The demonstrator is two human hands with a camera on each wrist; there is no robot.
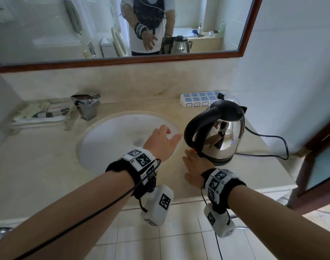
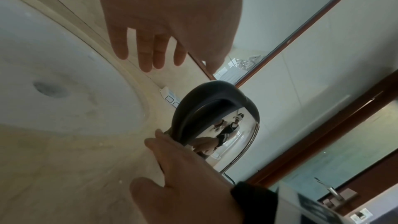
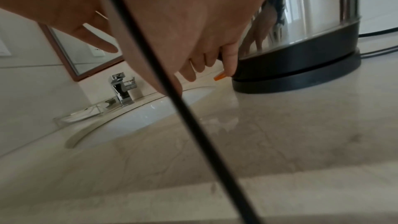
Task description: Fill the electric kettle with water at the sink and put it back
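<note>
The steel electric kettle with a black handle stands upright on its black base, on the counter to the right of the white sink. My right hand lies low at the foot of the handle with its fingers nearly straight. One fingertip touches the orange switch. My left hand hovers open over the sink's right rim, just left of the handle, holding nothing. In the left wrist view my left hand is spread above the kettle. The lid looks closed.
A chrome faucet stands behind the sink on the left, with a clear tray of small items beside it. A white power strip lies against the wall behind the kettle, and its black cord loops right. A wooden door edges the counter's right end.
</note>
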